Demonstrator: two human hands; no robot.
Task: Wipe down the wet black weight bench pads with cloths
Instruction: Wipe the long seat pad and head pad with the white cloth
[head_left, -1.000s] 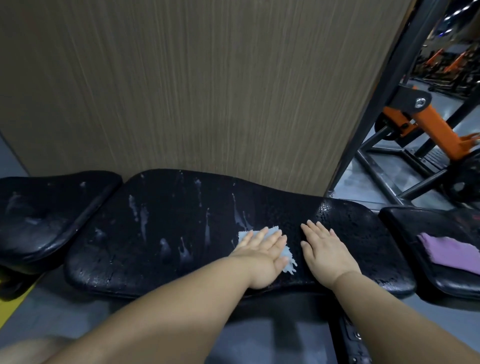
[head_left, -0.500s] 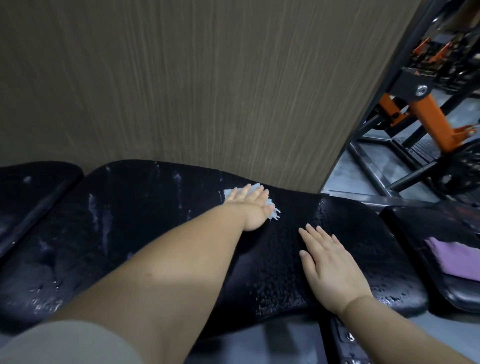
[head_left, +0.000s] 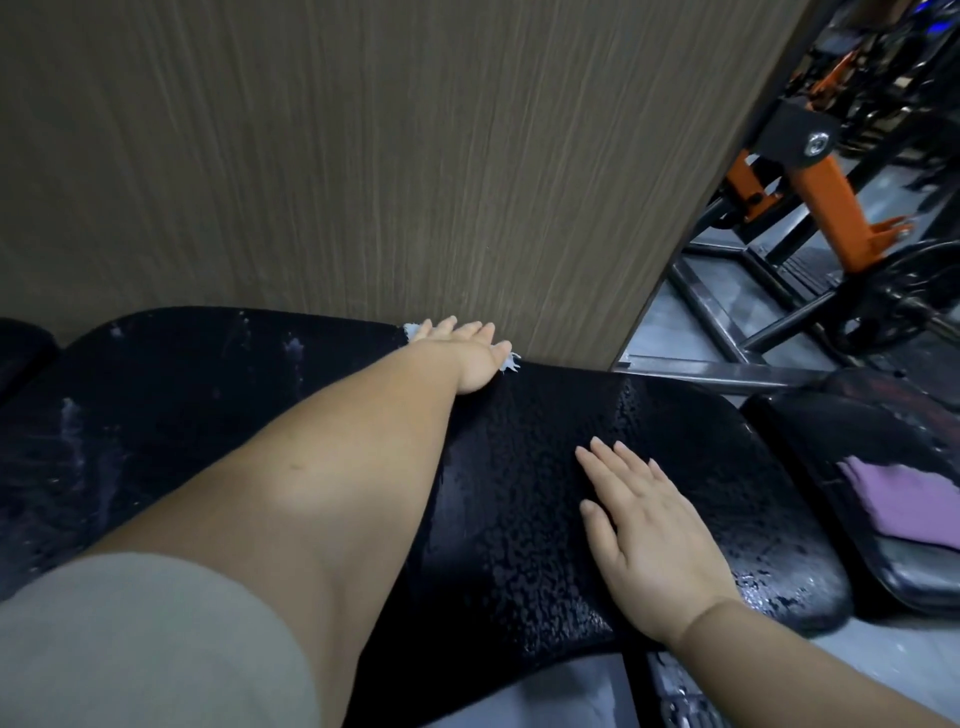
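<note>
Wood-grain wall panel (head_left: 363, 156) fills the background, and a long black bench pad (head_left: 519, 519) runs along its foot. The left hand (head_left: 467, 358) reaches across to the pad's far edge, right against the panel. Its fingers (head_left: 467, 330) lie straight and close together, pressing a pale blue cloth (head_left: 511, 361) flat onto the pad. Only ragged bits of the cloth show, past the fingertips and beside the thumb. A grey-beige sleeve (head_left: 130, 649) covers the upper arm.

The right hand (head_left: 660, 535) rests palm down on the same pad, nearer the person and well apart from the left fingers. Its own fingers (head_left: 623, 462) are straight and slightly spread and hold nothing. Beaded water covers the pad around and beyond them, and pale streaks mark the pad far to the left of the left fingers.

To the right of the right fingers a second black pad (head_left: 810, 441) carries a purple cloth (head_left: 904, 499), which neither hand touches. Beyond it, past the panel's edge, stands an orange and black gym machine (head_left: 826, 202) on a grey floor (head_left: 670, 322).
</note>
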